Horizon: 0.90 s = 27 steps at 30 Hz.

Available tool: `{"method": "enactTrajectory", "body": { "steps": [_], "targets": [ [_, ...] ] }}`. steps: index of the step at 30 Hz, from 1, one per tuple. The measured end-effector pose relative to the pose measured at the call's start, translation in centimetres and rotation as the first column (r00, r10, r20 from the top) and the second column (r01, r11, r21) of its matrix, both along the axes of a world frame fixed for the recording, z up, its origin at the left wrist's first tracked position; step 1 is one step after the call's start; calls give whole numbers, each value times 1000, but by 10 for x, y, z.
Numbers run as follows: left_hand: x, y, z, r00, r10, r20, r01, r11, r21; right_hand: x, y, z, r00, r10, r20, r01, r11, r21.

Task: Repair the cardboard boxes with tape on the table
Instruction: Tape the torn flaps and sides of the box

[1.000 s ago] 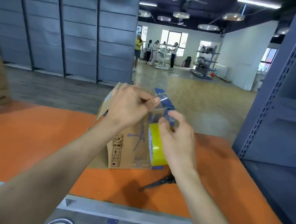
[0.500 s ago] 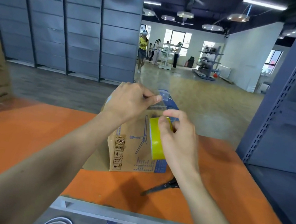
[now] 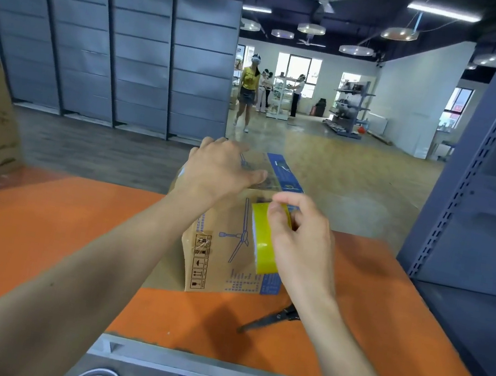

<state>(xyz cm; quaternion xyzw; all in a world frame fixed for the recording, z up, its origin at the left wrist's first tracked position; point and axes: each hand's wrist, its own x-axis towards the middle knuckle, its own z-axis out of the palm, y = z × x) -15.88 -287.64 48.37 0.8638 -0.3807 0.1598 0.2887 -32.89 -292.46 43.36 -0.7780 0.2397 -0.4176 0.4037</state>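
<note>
Both hands were busy: the left hand [image 3: 224,167] lay flat, fingers spread, pressing the top of the brown cardboard box [image 3: 216,257] on the orange tabletop [image 3: 37,235], while the right hand [image 3: 299,248] gripped the yellow tape roll [image 3: 262,245] at its near face. Keeping the strip taut and rubbing it down should seat it cleanly. Black scissors [image 3: 271,318] lay near right, clear of the work.

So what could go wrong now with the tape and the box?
The right hand holds the yellow tape roll at the front of the box; the tape might go on crooked or wrinkled. Only the left hand lies flat on top, so a hard tug could tip it. The scissors lie on the table near the right wrist and might get bumped.
</note>
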Motion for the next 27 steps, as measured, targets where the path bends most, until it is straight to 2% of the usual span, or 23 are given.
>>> {"method": "enactTrajectory", "body": {
  "steps": [3, 5, 8, 10, 13, 18, 21, 24, 27],
  "targets": [
    [2, 1, -6, 993, -57, 99, 75, 980, -186, 0, -1, -1, 1000, -1, 11, 1, 1000, -3],
    [2, 4, -12, 963, -198, 184, 235, 949, -211, -1, -3, -3, 1000, 1, 15, -1, 1000, -12],
    [0, 15, -17, 848, -474, 238, 497, 866, -49, -1, -4, -6, 999, 19, 27, -19, 1000, -9],
    [-1, 18, -16, 787, -563, 252, 568, 821, 59, 1, -3, -7, 998, 41, 37, -41, 999, -3],
    [3, 13, -13, 792, -554, 259, 529, 833, 164, 2, -1, -10, 997, 53, 56, -52, 999, -16],
    [2, 5, -8, 861, -445, 247, 382, 886, 264, -1, 0, -11, 996, 69, 52, -68, 997, -23],
    [-1, 4, -6, 883, -398, 250, 294, 883, 367, -7, 5, -17, 988, 134, 74, -134, 991, -12],
    [0, 9, -9, 877, -418, 236, 305, 865, 398, -14, 14, -30, 965, 245, 95, -247, 969, 14],
    [0, 10, -11, 879, -402, 254, 281, 870, 406, -18, 15, -36, 963, 226, 146, -234, 972, 36]
  ]
}}
